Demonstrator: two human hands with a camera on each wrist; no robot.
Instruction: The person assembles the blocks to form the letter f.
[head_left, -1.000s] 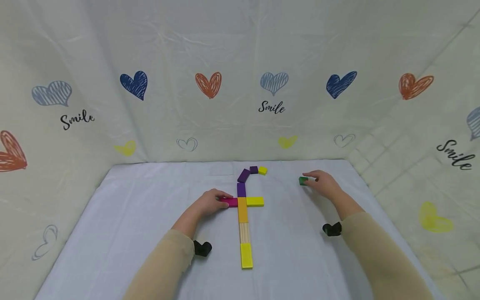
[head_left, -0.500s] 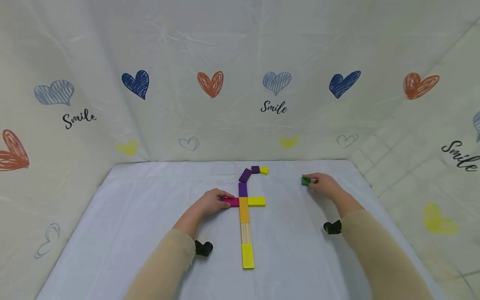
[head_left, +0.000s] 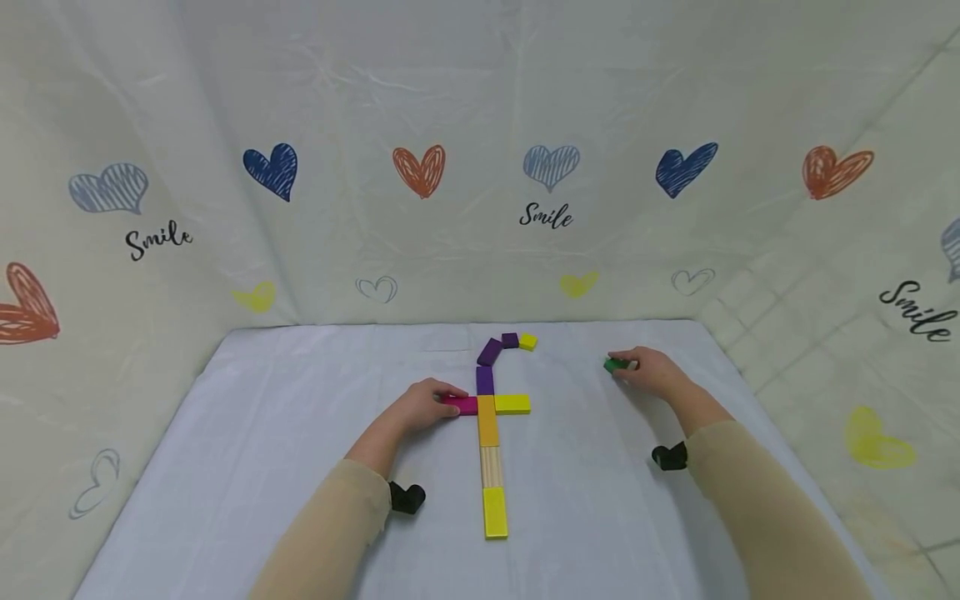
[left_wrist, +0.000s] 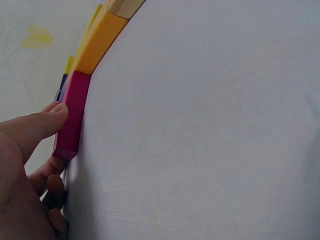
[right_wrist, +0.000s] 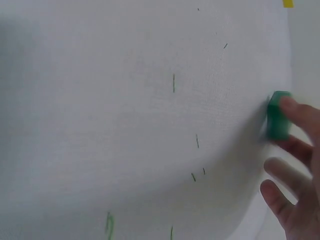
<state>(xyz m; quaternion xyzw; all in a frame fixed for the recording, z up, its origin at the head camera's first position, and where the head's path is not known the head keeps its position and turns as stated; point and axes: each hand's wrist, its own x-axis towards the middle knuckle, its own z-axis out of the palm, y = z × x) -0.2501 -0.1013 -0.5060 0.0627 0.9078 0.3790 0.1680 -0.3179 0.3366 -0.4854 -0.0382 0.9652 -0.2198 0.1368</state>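
At the left end of the crossbar in a row of coloured blocks lies a magenta block [head_left: 465,405]. My left hand [head_left: 418,406] pinches it, thumb on the near side in the left wrist view. Its inner end meets an orange block [head_left: 487,420]; a yellow block [head_left: 513,404] lies opposite. My right hand [head_left: 651,372], off to the right, pinches a small green block [right_wrist: 279,117] between thumb and finger. The green block looks tilted; whether it touches the cloth I cannot tell. The other right fingers are spread loosely below it.
Below the orange block run a pale wood-striped block [head_left: 491,467] and another yellow block. Above it, purple blocks [head_left: 490,352] curve to a small yellow block [head_left: 528,342]. White cloth [head_left: 300,433] covers the table, with green marks on the right. A heart-printed sheet hangs behind.
The green block has turned and tipped in my right fingers, with hardly any shift of the hand. My left hand stays on the magenta block. The head view has shifted slightly.
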